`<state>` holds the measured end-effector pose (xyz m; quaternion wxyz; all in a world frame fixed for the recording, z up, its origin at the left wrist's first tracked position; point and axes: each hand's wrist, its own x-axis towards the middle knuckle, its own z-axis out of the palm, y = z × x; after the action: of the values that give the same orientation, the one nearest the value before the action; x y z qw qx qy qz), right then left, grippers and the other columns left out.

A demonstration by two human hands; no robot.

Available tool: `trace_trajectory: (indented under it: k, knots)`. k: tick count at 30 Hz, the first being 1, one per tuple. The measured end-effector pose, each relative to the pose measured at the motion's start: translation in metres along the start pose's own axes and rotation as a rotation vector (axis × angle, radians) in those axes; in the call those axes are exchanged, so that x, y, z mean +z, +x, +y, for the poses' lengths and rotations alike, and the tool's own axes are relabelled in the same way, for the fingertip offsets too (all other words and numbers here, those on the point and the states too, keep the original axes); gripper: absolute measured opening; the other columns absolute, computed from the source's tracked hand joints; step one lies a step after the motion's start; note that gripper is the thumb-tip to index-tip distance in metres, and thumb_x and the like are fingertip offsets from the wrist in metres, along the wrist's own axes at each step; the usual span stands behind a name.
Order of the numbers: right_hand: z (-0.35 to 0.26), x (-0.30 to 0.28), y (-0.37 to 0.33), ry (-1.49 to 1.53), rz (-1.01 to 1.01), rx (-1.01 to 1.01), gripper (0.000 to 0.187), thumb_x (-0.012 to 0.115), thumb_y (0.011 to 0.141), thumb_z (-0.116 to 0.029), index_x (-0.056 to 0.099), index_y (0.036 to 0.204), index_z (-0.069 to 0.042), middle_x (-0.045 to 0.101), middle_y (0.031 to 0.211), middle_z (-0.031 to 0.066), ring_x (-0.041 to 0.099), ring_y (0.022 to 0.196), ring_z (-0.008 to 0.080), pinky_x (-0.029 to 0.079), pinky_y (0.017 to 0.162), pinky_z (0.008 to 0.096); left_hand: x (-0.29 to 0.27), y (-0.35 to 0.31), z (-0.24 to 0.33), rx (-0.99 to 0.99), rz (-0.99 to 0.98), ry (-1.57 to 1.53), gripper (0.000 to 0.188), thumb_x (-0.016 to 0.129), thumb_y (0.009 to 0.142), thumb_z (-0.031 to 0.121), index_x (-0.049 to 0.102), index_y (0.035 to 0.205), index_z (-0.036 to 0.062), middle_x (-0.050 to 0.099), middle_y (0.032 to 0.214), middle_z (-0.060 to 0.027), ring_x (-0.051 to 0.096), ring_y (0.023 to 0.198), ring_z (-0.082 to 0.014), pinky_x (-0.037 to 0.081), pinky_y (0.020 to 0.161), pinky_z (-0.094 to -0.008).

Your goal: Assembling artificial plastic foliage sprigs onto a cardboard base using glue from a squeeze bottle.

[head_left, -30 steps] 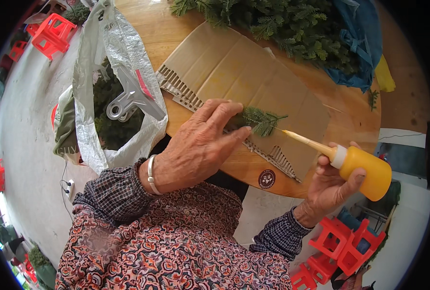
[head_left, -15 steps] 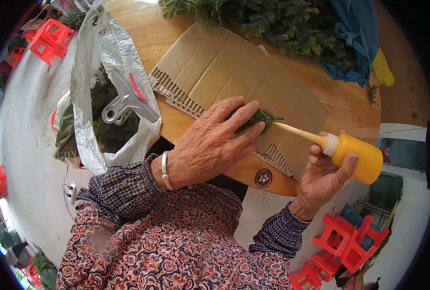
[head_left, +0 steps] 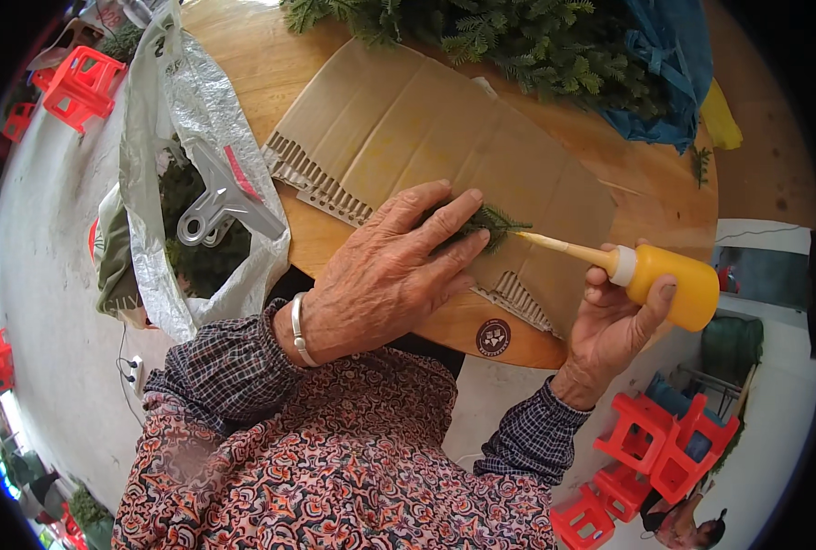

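Left hand (head_left: 390, 270) flat, pinning sprig (head_left: 489, 223) on cardboard (head_left: 408, 119), frame centre; right hand (head_left: 614, 321) clamped on glue bottle (head_left: 669, 282), nozzle at sprig: oversqueeze likely floods fingers

Single head view, fisheye, looking steeply down, close over table (head_left: 335, 55).

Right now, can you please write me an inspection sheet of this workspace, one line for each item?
Surface: round wooden table with a cardboard sheet on it.
Job's things: green sprig on the cardboard; yellow squeeze bottle, nozzle tip at the sprig.
Clutter: green branches, blue bag, plastic bag with a grey clip.
Grips: left hand presses the sprig flat; right hand holds the bottle.
Cables: power strip and cord on the floor.
Surroundings: red stools, concrete floor.
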<state>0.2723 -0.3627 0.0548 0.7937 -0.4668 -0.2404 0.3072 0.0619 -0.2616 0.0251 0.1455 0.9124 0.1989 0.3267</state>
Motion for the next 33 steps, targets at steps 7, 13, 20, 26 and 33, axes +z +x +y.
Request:
trace_trajectory:
  k: [7,13,20,26,33]
  knots:
    - [-0.001,-0.001,0.001,0.084,0.025,0.027,0.049,0.062,0.088,-0.038,0.051,0.116,0.0,0.061,0.093,0.0207,0.062,0.062,0.0189,0.048,0.048,0.0165,0.003,0.001,0.0,0.003,-0.009,0.0,0.032,0.065,0.076,0.015,0.06,0.107,0.0041,0.047,0.128,-0.0111,0.047,0.114,-0.0292,0.042,0.094,-0.0379]
    - [-0.002,-0.003,0.003,0.027,0.03,0.008,0.048,0.063,0.088,-0.038,0.051,0.115,0.001,0.062,0.092,0.0203,0.062,0.062,0.0186,0.048,0.047,0.0165,0.002,0.003,0.001,0.005,-0.024,0.015,0.033,0.065,0.077,0.016,0.06,0.107,0.0042,0.047,0.129,-0.0111,0.047,0.114,-0.0295,0.043,0.094,-0.038]
    - [-0.003,-0.008,0.004,0.028,0.065,-0.006,0.048,0.063,0.087,-0.037,0.052,0.114,0.001,0.062,0.092,0.0196,0.062,0.061,0.0185,0.048,0.046,0.0167,0.004,0.003,0.001,0.009,-0.031,0.017,0.033,0.065,0.077,0.016,0.059,0.108,0.0042,0.047,0.129,-0.0109,0.046,0.115,-0.0296,0.042,0.095,-0.0381]
    - [-0.003,-0.013,0.007,0.03,0.095,-0.015,0.049,0.064,0.087,-0.038,0.052,0.115,0.001,0.062,0.092,0.0192,0.062,0.062,0.0184,0.048,0.047,0.0165,0.004,0.004,0.003,-0.044,-0.039,-0.027,0.036,0.069,0.074,0.013,0.064,0.109,0.0057,0.049,0.134,-0.0084,0.047,0.119,-0.0296,0.043,0.098,-0.0386]
    - [-0.004,-0.014,0.006,0.097,0.111,0.003,0.05,0.064,0.087,-0.038,0.052,0.116,0.0,0.062,0.091,0.0184,0.061,0.062,0.0182,0.049,0.047,0.0165,0.002,0.006,0.005,-0.052,-0.042,-0.018,0.036,0.069,0.074,0.012,0.064,0.109,0.0054,0.049,0.134,-0.0081,0.047,0.119,-0.0295,0.044,0.097,-0.0382]
